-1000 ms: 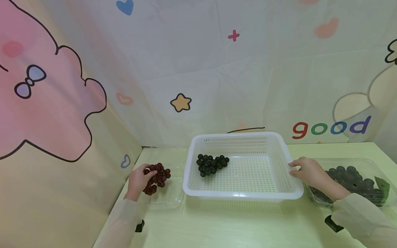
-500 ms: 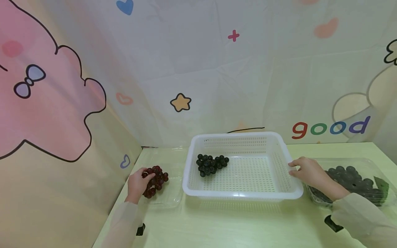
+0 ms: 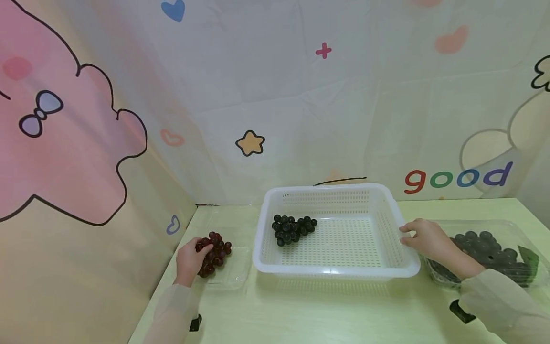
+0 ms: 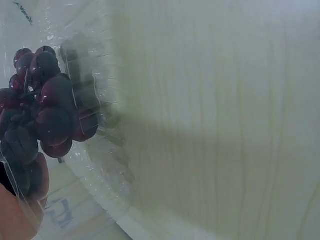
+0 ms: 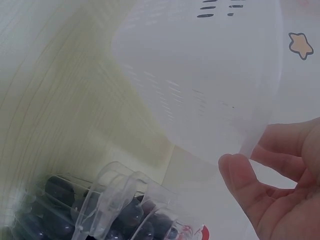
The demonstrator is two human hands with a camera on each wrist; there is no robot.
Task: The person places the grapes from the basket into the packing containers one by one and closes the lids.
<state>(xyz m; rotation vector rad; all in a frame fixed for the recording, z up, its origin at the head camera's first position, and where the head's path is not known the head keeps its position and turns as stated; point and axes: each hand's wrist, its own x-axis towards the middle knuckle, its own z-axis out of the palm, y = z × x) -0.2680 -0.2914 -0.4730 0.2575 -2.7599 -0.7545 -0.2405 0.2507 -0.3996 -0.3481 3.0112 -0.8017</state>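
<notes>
My left hand [image 3: 190,260] holds a bunch of red grapes [image 3: 216,253] over a clear plastic container [image 3: 232,279] on the left. In the left wrist view the grapes [image 4: 52,100] lie close to the container's ribbed wall; most of the hand is out of that frame. A white perforated basket [image 3: 331,271] stands in the middle, with a bunch of dark grapes [image 3: 290,229] inside on its left. On the basket's right rim, my right hand [image 3: 429,241] pinches the edge between thumb and fingers, plain in the right wrist view.
To the right of the basket stands a clear lidded box [image 3: 485,224] of dark grapes with a green leaf label, partly behind the right forearm. A printed curtain [image 3: 301,119] hangs behind the pale wooden table [image 3: 322,310] and along its left side.
The left hand and the red grapes have shifted slightly down and to the left. The right hand and the basket stay in place.
</notes>
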